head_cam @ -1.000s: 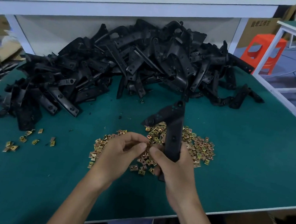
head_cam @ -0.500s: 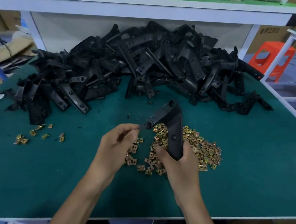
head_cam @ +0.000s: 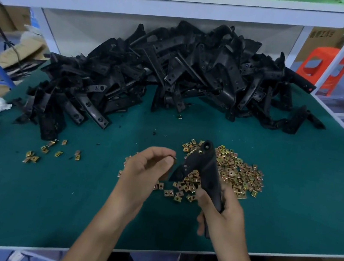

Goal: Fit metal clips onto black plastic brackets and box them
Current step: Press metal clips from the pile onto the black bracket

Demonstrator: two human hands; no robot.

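Above the heap of metal clips [head_cam: 239, 175], the right hand [head_cam: 224, 217] grips a black bracket [head_cam: 207, 172] upright; left of the heap, the left hand [head_cam: 147, 169] has its fingers [head_cam: 164, 151] pinching one small clip [head_cam: 174, 158].

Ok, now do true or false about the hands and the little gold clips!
The right hand holds a bracket. True.
The left hand is empty. False: it pinches a clip.
The heap of clips lies nearer than the pile of brackets. True.
The stool is blue. False: it is orange.
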